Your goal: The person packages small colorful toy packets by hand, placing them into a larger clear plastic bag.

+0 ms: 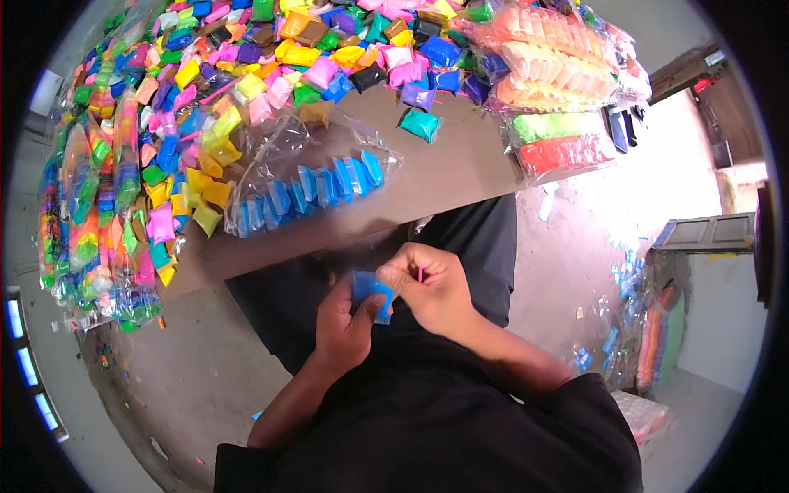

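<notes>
In the head view, my left hand (343,323) is closed round a small blue packet (371,293), with the thumb pressed over its front. The fingertips of my right hand (427,287) are pinched together at the packet's upper right edge. A thin pink stick (421,274) pokes out from the curled fingers of that hand; most of it is hidden. Both hands are above my lap, just in front of the table edge. On the table beyond them lies a clear plastic bag (283,156) with a row of similar blue packets (320,185) in it.
A large heap of small coloured packets (320,70) covers the back and left of the brown table (460,156). Bagged orange packets (559,57) lie at the right, above bagged green and red ones (567,152). Plastic scraps (612,329) litter the floor on the right.
</notes>
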Action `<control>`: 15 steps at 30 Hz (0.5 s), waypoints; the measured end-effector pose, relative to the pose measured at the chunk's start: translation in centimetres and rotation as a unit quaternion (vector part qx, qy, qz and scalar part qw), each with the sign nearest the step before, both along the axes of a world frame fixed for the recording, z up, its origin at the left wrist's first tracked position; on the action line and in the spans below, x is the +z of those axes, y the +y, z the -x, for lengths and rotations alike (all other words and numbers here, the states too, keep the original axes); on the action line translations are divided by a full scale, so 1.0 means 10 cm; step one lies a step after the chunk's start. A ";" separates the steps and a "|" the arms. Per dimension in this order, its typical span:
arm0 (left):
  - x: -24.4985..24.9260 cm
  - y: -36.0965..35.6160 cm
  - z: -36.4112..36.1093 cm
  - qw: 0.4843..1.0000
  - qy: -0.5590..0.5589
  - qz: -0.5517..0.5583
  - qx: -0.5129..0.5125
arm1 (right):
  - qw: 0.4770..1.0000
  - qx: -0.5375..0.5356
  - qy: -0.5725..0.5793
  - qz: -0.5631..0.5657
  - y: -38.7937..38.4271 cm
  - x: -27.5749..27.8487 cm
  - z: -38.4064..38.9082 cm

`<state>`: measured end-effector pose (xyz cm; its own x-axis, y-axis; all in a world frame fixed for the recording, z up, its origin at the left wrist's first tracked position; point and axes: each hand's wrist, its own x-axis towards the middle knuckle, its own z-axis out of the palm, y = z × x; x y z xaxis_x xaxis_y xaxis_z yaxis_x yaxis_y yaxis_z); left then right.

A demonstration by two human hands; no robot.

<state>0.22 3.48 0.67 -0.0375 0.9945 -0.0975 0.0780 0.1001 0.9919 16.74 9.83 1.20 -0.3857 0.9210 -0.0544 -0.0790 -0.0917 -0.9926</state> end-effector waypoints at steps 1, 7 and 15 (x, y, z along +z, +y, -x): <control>-0.01 -0.02 0.01 0.996 -0.084 0.029 -0.009 | 0.989 0.025 0.066 0.134 0.01 0.00 -0.01; 0.04 -0.02 -0.02 0.995 -0.095 0.038 -0.012 | 0.999 -0.031 0.012 -0.008 0.00 0.01 0.01; 0.01 -0.03 -0.01 0.963 -0.218 0.154 0.035 | 0.996 -0.064 -0.058 -0.034 0.05 0.06 -0.04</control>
<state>0.28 3.20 0.79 0.0070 0.9121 -0.4099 -0.3564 0.3852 0.8512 17.13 10.28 1.78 -0.2592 0.9654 -0.0270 0.0296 -0.0200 -0.9994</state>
